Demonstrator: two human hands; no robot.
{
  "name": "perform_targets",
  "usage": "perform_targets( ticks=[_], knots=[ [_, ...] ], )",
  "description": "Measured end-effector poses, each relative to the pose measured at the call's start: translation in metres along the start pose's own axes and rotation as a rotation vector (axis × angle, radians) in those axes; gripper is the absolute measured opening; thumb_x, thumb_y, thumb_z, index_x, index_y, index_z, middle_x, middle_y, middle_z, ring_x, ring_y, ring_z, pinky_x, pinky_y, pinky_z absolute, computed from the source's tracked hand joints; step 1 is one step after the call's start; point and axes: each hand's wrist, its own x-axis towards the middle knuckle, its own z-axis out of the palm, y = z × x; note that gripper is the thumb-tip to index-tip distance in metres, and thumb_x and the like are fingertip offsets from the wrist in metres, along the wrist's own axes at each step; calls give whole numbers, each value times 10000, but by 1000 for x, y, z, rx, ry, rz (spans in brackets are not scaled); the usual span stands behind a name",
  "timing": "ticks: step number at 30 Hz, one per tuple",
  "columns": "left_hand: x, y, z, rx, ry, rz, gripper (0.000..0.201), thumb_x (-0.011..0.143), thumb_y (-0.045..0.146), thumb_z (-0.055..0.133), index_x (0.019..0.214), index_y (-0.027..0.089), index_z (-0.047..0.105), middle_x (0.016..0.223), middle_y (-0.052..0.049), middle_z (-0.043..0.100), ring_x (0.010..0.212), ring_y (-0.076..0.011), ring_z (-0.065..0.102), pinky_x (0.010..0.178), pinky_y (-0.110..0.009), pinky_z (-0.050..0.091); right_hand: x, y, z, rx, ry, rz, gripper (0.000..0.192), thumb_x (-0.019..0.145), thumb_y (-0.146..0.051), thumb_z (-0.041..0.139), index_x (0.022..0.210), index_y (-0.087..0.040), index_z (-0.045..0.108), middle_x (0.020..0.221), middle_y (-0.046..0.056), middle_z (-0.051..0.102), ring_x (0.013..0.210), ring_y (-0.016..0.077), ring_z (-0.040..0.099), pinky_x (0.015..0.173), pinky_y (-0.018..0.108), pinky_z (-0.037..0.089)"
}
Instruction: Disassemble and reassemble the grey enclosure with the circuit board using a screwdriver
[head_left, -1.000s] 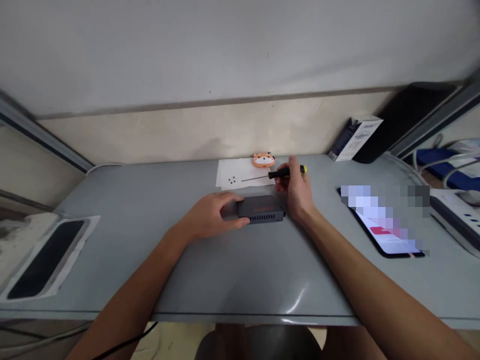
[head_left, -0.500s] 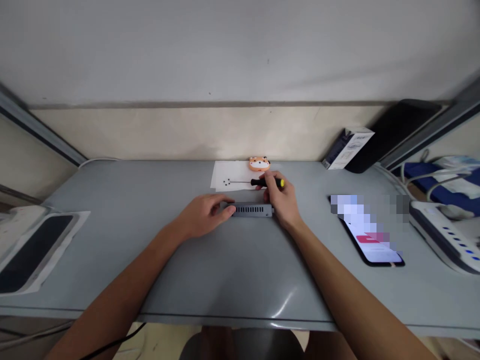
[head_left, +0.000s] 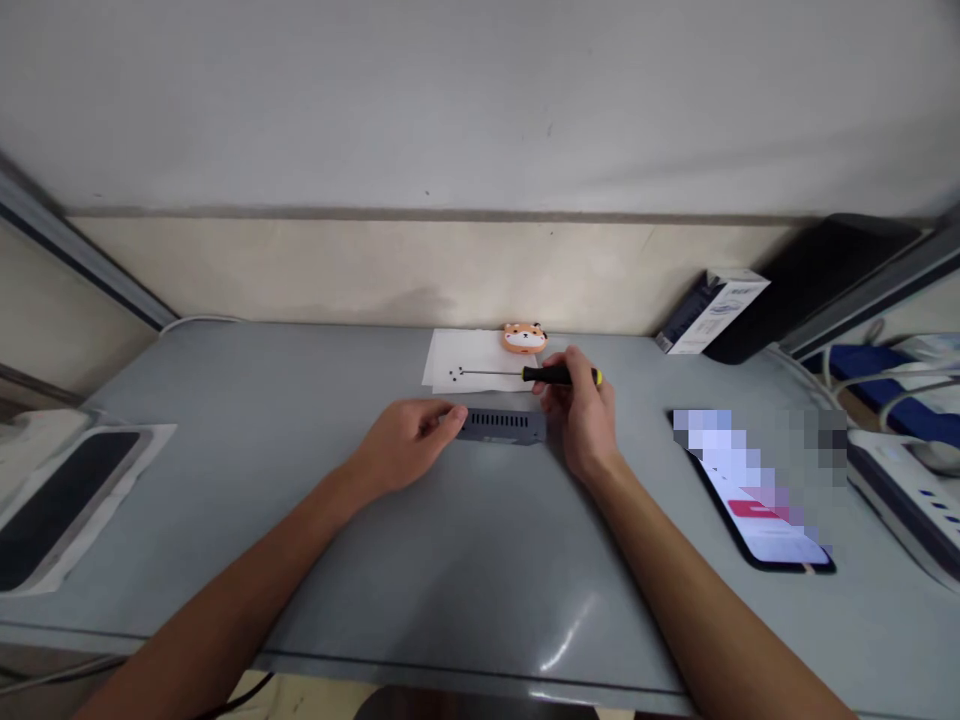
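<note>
My left hand (head_left: 409, 440) pinches the left end of a grey slotted metal panel (head_left: 501, 427), thumb on its near face. In my right hand (head_left: 585, 410) is a screwdriver (head_left: 555, 374) with a black and yellow handle, its thin shaft pointing left. The shaft's tip is by several small black screws (head_left: 454, 375) on white paper (head_left: 480, 350). The right end of the panel lies close beside my right hand; whether they touch I cannot tell. An orange animal-faced case (head_left: 525, 338) rests at the paper's back right.
A lit phone (head_left: 765, 510) lies on the grey desk (head_left: 450, 590) at the right, near a white power strip (head_left: 911, 490). A small box (head_left: 712, 312) leans by a black cylinder (head_left: 817, 290) at the back right. Far left, a dark flat device (head_left: 64, 490) lies on white wrapping.
The panel has tilted, so more of its slotted face shows. My right hand has shifted slightly right with the screwdriver, and the view has moved a little.
</note>
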Motion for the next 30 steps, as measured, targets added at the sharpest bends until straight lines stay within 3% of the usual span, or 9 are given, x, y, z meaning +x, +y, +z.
perform_targets(
  ticks=[4, 9, 13, 16, 18, 21, 24, 26, 30],
  knots=[
    [0, 2, 1, -43, 25, -19, 519, 1000, 583, 370, 634, 223, 298, 601, 35, 339, 571, -128, 356, 558, -282, 283, 0, -3, 1, 151, 58, 33, 428, 751, -633, 747, 738, -219, 636, 576, -35, 582, 479, 97, 474, 462, 251, 335],
    [1, -4, 2, -81, 22, -4, 530, 1027, 598, 350, 654, 228, 274, 610, 35, 312, 568, -128, 341, 547, -281, 284, 1, -9, 0, 203, 93, 36, 368, 700, -544, 767, 671, -235, 570, 635, -37, 599, 438, 78, 489, 404, 249, 322],
    [2, -8, 4, -73, 45, 9, 549, 1046, 599, 330, 642, 227, 339, 590, 28, 388, 569, -139, 404, 553, -286, 338, 1, -10, -1, 182, 63, 23, 357, 720, -534, 740, 652, -238, 552, 640, -32, 589, 435, 80, 473, 404, 261, 336],
    [3, -11, 5, -77, 97, 43, 560, 1076, 556, 282, 750, 211, 578, 674, -6, 570, 648, -170, 538, 635, -302, 443, 1, -8, -2, 158, 39, 22, 361, 743, -545, 723, 655, -240, 554, 617, -34, 565, 446, 87, 472, 420, 262, 344],
    [3, -13, 5, -97, 143, 110, 511, 1089, 511, 299, 974, 202, 689, 843, -38, 693, 751, -186, 614, 714, -313, 496, 0, -6, -2, 139, 20, 18, 363, 769, -552, 702, 662, -239, 552, 615, -35, 555, 450, 91, 478, 429, 264, 346],
    [1, -15, 3, -98, 207, 268, 363, 1092, 420, 380, 1155, 209, 669, 996, -57, 729, 811, -179, 643, 740, -305, 518, 0, -5, -2, 137, 5, 27, 356, 779, -540, 693, 662, -232, 560, 626, -33, 562, 445, 85, 480, 436, 264, 341],
    [-2, -17, 3, -34, 268, 455, 201, 1047, 264, 469, 1169, 212, 620, 980, -48, 697, 808, -164, 633, 753, -295, 530, -1, -4, -1, 128, -27, 33, 353, 792, -528, 694, 657, -227, 568, 615, -31, 562, 445, 86, 483, 450, 265, 358],
    [-2, -17, 3, 13, 309, 564, 198, 995, 182, 514, 1173, 212, 596, 1006, -56, 687, 808, -159, 627, 759, -296, 543, -2, -4, -1, 111, -50, 23, 358, 810, -530, 684, 657, -227, 568, 611, -30, 563, 447, 89, 483, 458, 270, 372],
    [-1, -15, 5, 69, 355, 655, 191, 948, 116, 552, 1098, 222, 605, 1045, -75, 697, 886, -175, 673, 805, -314, 579, -3, -5, -1, 105, -44, 18, 346, 807, -514, 689, 652, -226, 576, 610, -27, 563, 447, 89, 483, 464, 269, 388]
  ],
)
